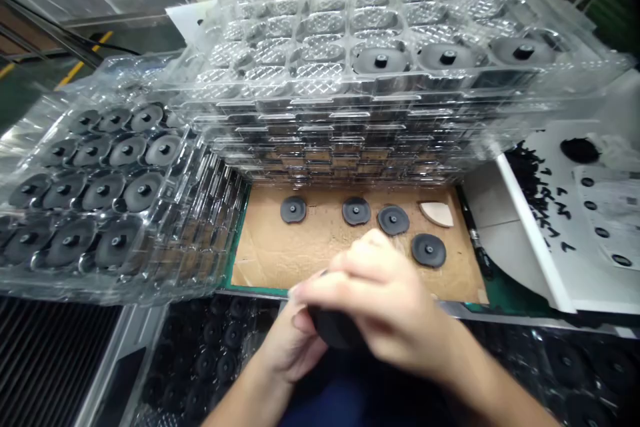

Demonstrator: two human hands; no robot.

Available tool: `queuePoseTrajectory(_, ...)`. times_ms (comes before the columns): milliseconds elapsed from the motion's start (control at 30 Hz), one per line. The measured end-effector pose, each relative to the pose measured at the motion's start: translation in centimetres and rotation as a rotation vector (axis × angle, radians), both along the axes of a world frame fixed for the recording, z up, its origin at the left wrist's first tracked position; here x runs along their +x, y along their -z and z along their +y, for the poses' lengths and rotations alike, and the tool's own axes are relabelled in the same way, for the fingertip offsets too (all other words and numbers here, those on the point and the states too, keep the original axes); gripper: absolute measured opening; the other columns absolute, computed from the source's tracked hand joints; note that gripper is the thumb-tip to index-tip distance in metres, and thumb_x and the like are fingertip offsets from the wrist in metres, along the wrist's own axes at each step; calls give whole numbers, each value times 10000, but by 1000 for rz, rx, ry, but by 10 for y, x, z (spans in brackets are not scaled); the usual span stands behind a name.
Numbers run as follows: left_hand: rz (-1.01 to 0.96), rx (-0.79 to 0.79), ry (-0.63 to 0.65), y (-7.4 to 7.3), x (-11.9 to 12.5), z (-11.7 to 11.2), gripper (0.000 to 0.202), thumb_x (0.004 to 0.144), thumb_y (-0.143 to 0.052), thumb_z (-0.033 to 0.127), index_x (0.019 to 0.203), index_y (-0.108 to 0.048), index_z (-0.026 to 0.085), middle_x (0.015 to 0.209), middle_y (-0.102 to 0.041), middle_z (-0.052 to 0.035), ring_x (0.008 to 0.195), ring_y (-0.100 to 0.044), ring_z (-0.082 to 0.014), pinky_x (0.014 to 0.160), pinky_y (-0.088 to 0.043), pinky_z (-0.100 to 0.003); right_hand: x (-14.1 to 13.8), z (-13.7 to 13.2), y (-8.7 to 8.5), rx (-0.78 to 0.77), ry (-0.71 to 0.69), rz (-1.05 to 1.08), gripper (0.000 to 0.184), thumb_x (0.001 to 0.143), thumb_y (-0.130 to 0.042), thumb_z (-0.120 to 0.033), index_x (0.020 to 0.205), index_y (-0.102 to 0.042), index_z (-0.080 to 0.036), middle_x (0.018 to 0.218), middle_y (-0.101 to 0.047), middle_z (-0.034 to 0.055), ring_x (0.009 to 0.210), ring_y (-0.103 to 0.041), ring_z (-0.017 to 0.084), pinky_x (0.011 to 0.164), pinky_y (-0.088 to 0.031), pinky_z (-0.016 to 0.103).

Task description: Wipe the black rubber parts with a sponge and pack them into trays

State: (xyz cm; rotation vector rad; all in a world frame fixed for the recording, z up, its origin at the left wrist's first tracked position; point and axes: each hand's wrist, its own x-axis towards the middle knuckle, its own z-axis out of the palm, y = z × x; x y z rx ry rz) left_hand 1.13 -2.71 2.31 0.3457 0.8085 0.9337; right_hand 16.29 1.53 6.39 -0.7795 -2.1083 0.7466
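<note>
My left hand point(293, 347) and my right hand point(385, 300) are closed together on a dark round disc point(335, 330) at the front edge of the bench. The right hand lies over the top of it and hides most of it. The left hand cups it from below. Just beyond my hands, several black round discs point(393, 219) with a centre nub lie loose on a brown cardboard sheet point(280, 247).
A tall stack of clear plastic trays point(360, 80) stands behind the cardboard, its top tray holding three discs at the right. More clear trays point(95, 180) full of discs sit at the left. A white board point(550, 213) with small black parts lies at the right.
</note>
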Motion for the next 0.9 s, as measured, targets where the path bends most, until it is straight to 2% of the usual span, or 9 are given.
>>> queuePoseTrajectory(167,-136,-46,-70,1,-12,-3,629,492,-827,445,1073,-686,250,1096,-711,-42,930,-682,-226,829,-511,-276,21,-1,43,-447,317,-41,224,904,-501,-232,1023,-689,-254,926,-702,7,823,-615,145,745,-446,272)
queuePoseTrajectory(300,-160,-46,-123,2,-18,-2,584,505,-825,424,1041,-699,229,1059,-720,-43,944,-675,-218,853,-505,-278,21,-26,90,-657,325,-62,239,865,-548,-328,978,-730,-221,901,-736,42,802,-665,187,703,-520,288)
queuePoseTrajectory(367,-156,-50,-128,3,-17,-1,585,497,-830,419,1033,-702,223,1051,-719,-40,955,-667,-219,850,-508,-281,20,-34,96,-677,340,-73,250,858,-552,-329,962,-734,-192,888,-743,59,743,-674,192,622,-529,280)
queuePoseTrajectory(467,-160,-63,-113,4,-13,0,601,495,-834,414,1049,-694,229,1054,-714,-34,936,-669,-218,841,-515,-286,16,-36,70,-613,480,-24,235,870,-554,-309,1027,-702,-214,1011,-724,48,776,-672,171,593,-516,245)
queuePoseTrajectory(533,-141,-59,-117,3,-10,0,589,493,-846,391,1036,-695,221,1046,-712,-29,914,-669,-199,828,-512,-258,8,-32,39,-431,591,53,224,877,-562,-265,1073,-669,-242,1056,-708,23,808,-661,149,624,-502,228)
queuePoseTrajectory(600,-97,-57,-123,2,-8,1,548,514,-845,378,1012,-698,201,1035,-710,-38,935,-655,-190,836,-500,-239,-4,-28,12,-188,506,89,227,884,-543,-198,1083,-651,-209,1001,-716,30,795,-648,143,678,-486,245)
queuePoseTrajectory(667,-43,-57,-148,0,-7,3,501,555,-837,340,1017,-690,210,1030,-706,-38,966,-643,-194,864,-488,-254,-15,-24,-4,-71,288,47,230,886,-509,-145,1073,-643,-155,890,-720,41,719,-627,140,678,-464,268)
queuePoseTrajectory(767,25,-53,-209,0,-6,4,571,556,-838,277,1094,-647,250,1082,-688,-29,996,-638,-211,896,-484,-296,-25,-18,-9,-153,99,-75,199,876,-514,-112,1005,-656,-163,774,-698,3,636,-585,124,621,-424,260)
queuePoseTrajectory(900,15,-56,-168,1,-3,2,612,597,-809,339,1165,-612,228,1093,-682,-56,1052,-614,-243,948,-463,-333,-29,-16,-3,-54,264,-36,211,889,-483,-112,1030,-640,-104,834,-700,60,710,-591,155,671,-413,294)
